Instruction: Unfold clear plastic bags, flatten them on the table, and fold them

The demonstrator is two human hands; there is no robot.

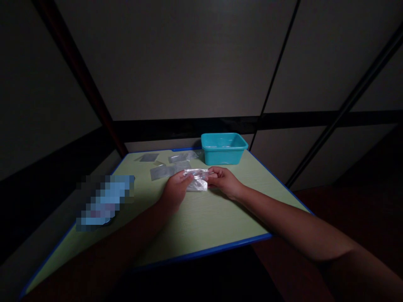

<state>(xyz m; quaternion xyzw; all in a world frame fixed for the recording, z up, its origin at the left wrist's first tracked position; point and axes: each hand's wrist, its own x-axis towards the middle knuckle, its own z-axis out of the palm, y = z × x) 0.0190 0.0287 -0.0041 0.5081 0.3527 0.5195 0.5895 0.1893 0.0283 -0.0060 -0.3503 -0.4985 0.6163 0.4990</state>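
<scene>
Between my two hands, above the middle of the table, is a clear plastic bag (pixel 199 183) that shines in the light. My left hand (pixel 175 188) pinches its left side, thumb on top. At its right side, the fingers of my right hand (pixel 225 181) are closed on the plastic. Whether anything is inside the bag I cannot tell. Just beyond my hands lie several flat clear plastic pieces, among them a greyish bag (pixel 162 172) close to my left hand and a crinkled bag (pixel 181 157) farther back.
A turquoise plastic basket (pixel 224 156) stands at the table's back right; its contents are hard to make out. The pale green table (pixel 201 228) has a blue edge. A blurred-out bluish object (pixel 107 201) lies on the left. Dark panelled doors (pixel 189 63) rise behind.
</scene>
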